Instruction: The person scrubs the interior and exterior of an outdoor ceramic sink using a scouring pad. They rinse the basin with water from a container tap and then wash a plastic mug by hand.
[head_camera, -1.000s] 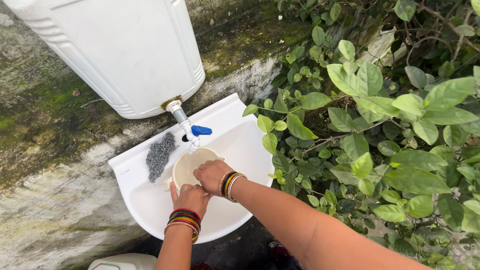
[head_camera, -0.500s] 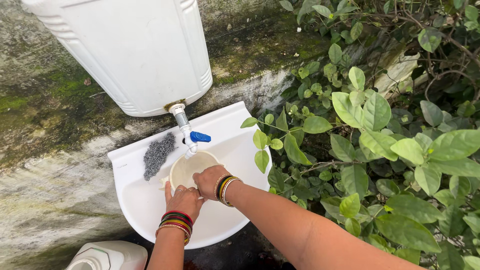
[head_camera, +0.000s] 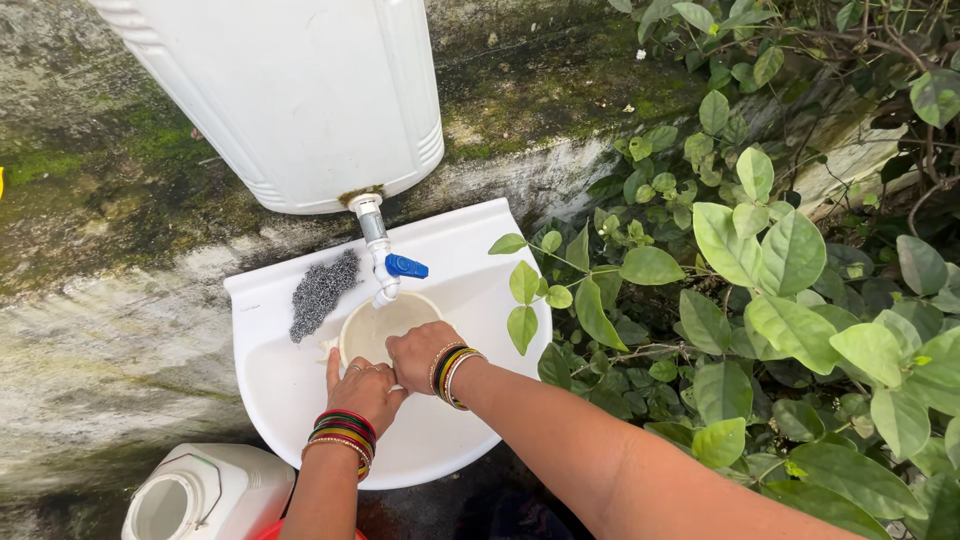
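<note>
A cream round bowl (head_camera: 375, 325) sits in a white wash basin (head_camera: 470, 290), right under a white tap with a blue handle (head_camera: 385, 268). My left hand (head_camera: 358, 390) grips the bowl's near rim from the left. My right hand (head_camera: 420, 355) rests on the bowl's near edge with its fingers curled inside. Both wrists wear coloured bangles. No water stream is visible from the tap.
A grey steel scrubber (head_camera: 322, 290) lies on the basin's back ledge. A large white water tank (head_camera: 290, 90) stands on a mossy concrete wall (head_camera: 90, 230) above. A white jug (head_camera: 205, 495) stands below left. Leafy bushes (head_camera: 770, 280) crowd the right side.
My view has shifted, bringing the white jug at the bottom left into sight. Both hands stay on the bowl, with the right hand shifting slightly along its rim.
</note>
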